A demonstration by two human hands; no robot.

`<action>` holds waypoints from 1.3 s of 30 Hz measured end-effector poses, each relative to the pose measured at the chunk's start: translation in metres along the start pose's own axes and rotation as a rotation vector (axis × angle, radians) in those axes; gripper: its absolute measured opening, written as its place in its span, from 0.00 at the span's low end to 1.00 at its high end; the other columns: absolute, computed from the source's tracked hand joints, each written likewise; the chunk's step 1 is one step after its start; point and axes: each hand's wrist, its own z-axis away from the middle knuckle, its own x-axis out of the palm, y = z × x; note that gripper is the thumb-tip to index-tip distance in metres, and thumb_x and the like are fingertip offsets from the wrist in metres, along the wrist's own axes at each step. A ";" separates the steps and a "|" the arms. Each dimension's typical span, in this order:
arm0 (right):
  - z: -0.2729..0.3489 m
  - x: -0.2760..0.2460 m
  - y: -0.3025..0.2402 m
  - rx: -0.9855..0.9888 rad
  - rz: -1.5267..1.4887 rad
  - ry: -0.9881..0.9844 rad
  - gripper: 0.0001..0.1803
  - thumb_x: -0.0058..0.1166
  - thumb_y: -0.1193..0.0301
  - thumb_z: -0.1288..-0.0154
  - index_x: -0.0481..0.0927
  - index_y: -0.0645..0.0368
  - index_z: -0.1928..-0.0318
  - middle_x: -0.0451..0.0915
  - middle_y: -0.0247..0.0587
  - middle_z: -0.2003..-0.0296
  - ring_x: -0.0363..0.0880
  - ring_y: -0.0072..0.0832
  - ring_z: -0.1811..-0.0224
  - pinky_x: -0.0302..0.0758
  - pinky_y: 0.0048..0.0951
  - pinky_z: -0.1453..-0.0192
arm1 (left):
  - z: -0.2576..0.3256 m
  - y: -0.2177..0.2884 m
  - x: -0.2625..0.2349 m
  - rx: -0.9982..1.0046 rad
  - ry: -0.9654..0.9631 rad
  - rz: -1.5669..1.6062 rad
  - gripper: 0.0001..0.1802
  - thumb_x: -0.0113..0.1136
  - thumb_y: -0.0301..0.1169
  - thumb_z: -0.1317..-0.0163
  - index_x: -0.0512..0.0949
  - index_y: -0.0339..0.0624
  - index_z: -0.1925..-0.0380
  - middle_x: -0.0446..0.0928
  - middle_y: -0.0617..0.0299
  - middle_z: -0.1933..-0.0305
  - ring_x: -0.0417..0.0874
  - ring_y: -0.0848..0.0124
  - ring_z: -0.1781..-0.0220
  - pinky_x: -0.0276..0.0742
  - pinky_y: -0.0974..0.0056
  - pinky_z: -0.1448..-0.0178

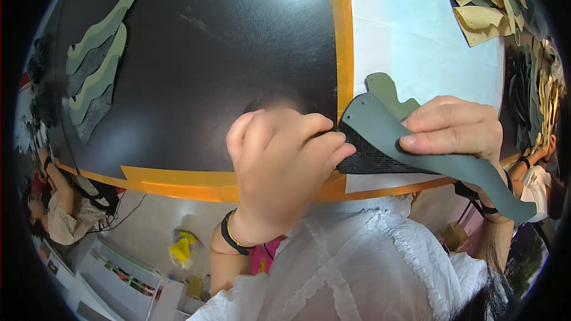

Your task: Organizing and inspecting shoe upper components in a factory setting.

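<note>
Both hands hold a long grey-green strip (416, 148) just above the table (208, 53) edge. Its long axis runs from the left hand (279, 172), fingers curled shut probably on its dark mesh end, down-right past the right hand (458, 128), pinching mid-length.

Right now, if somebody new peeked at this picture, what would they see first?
First, the two hands in the middle: the left hand and right hand pinch a long wavy grey-green piece with a black mesh piece under it. They work over a black table crossed by orange tape. A fan of green and grey cut shapes lies far left, and tan ones sit top right.
</note>
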 end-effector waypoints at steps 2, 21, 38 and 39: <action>0.002 0.001 0.001 0.021 0.008 0.011 0.14 0.61 0.66 0.40 0.87 0.65 0.63 0.85 0.51 0.66 0.83 0.39 0.64 0.78 0.32 0.60 | 0.000 0.000 0.000 0.000 -0.006 0.005 0.14 0.77 0.34 0.61 0.83 0.49 0.73 0.80 0.70 0.64 0.78 0.68 0.60 0.66 0.59 0.49; 0.002 0.002 0.011 0.058 0.101 -0.033 0.14 0.64 0.63 0.44 0.88 0.61 0.64 0.85 0.45 0.67 0.82 0.36 0.65 0.77 0.31 0.60 | 0.002 -0.002 -0.002 0.012 0.001 0.055 0.14 0.77 0.36 0.61 0.85 0.48 0.72 0.80 0.70 0.64 0.78 0.69 0.61 0.66 0.58 0.49; -0.001 0.000 0.014 -0.005 0.025 -0.038 0.14 0.63 0.63 0.40 0.87 0.63 0.65 0.85 0.49 0.67 0.83 0.37 0.66 0.77 0.32 0.61 | 0.003 -0.004 -0.002 -0.014 -0.003 0.073 0.14 0.77 0.36 0.61 0.85 0.49 0.72 0.80 0.71 0.64 0.78 0.71 0.60 0.67 0.57 0.47; 0.000 0.000 0.013 -0.002 0.030 -0.035 0.14 0.63 0.63 0.40 0.87 0.63 0.65 0.85 0.49 0.67 0.83 0.37 0.66 0.77 0.32 0.61 | 0.003 -0.004 -0.002 -0.007 -0.001 0.076 0.14 0.77 0.36 0.61 0.85 0.49 0.72 0.80 0.71 0.64 0.78 0.71 0.60 0.67 0.57 0.47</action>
